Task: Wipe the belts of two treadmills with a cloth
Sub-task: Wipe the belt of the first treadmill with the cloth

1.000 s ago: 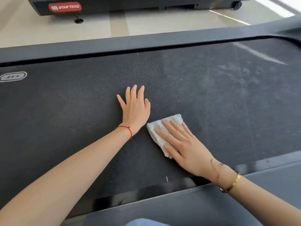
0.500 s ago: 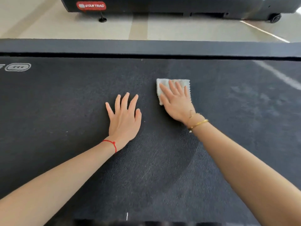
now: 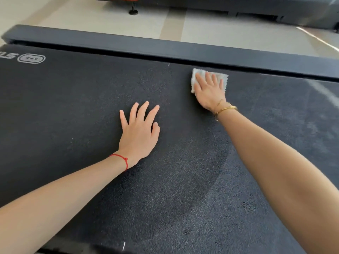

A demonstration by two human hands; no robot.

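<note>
Since a second ago the right hand point(image 3: 208, 92) has pushed the small white fluffy cloth point(image 3: 222, 77) from near the belt's close edge to its far edge, beside the dark side rail point(image 3: 165, 50). It presses flat, fingers spread over the cloth; the left hand point(image 3: 139, 132) lies open, bracing on the black textured treadmill belt point(image 3: 73, 107). Mid-wipe on this belt; next probably a pull-back stroke further right, over the dusty patch.

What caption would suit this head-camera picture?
Right hand presses a white cloth onto a treadmill belt; left hand rests flat beside.

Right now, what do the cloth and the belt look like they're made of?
Cloth: white terry or microfibre by its fuzzy pile and zigzag-cut edge, pressed flat under the right hand. Belt: black matte rubber-like sheet, finely pebbled texture.
</note>
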